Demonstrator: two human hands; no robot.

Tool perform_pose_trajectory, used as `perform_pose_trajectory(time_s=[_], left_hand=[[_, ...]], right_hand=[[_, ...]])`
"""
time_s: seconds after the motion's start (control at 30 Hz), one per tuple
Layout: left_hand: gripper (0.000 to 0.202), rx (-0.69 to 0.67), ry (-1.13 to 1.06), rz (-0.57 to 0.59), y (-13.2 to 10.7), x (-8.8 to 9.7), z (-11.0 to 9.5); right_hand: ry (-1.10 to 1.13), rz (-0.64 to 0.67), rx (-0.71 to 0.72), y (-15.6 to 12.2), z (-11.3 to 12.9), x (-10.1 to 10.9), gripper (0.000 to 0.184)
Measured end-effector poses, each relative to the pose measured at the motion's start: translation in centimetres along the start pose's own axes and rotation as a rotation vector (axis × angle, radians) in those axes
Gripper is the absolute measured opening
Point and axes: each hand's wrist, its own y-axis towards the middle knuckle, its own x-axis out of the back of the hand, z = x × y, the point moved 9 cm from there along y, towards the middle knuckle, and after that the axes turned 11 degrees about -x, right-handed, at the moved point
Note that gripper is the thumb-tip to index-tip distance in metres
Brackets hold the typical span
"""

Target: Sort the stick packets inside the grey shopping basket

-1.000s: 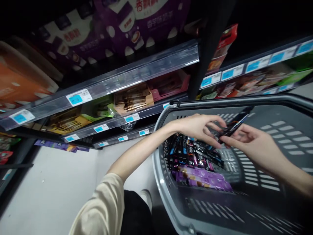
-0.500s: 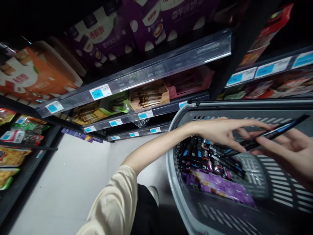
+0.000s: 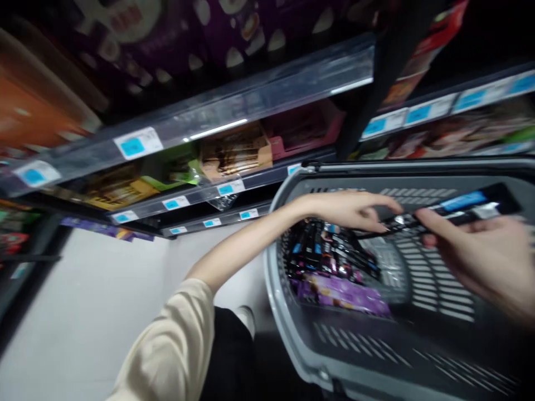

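Observation:
My right hand (image 3: 480, 250) grips a long, thin black stick packet (image 3: 462, 203) with a blue panel, thumb on top, above the inside of a grey shopping basket (image 3: 273, 278). A second strip with a silvery label seems to lie along it. My left hand (image 3: 351, 210) reaches over the basket's left rim, its fingers pinched on the left end of the black packet. Below it, several black stick packets (image 3: 330, 250) lie heaped in the basket's left part. Shiny purple packets (image 3: 345, 294) lie beside them, nearer to me.
A shelf (image 3: 200, 117) with price tags runs across the top, with purple boxes (image 3: 167, 39) on it. Lower down stand small open cartons (image 3: 236, 153) of sticks. More shelving is at the right and far left. Pale floor (image 3: 104, 289) and my shoe (image 3: 246, 320) show left of the basket.
The view has shifted, so shelves and basket sit further left. The black packet in my right hand has turned, showing its blue panel more broadly. My left hand has drawn its fingers closer together.

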Motion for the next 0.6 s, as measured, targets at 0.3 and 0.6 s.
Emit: perform_pose_trajectory(time_s=[0.3,0.6], left_hand=[[0.022,-0.082,0.184,0.058,-0.4,0.1,-0.5],[0.024,-0.127,0.139,0.046,-0.3,0.0,-1.5]], right_hand=[[0.265,0.173,0.077,-0.5,1.7,-1.0,0.061],[-0.346,0.676,0.177,-3.2,0.7,-4.8,0.049]])
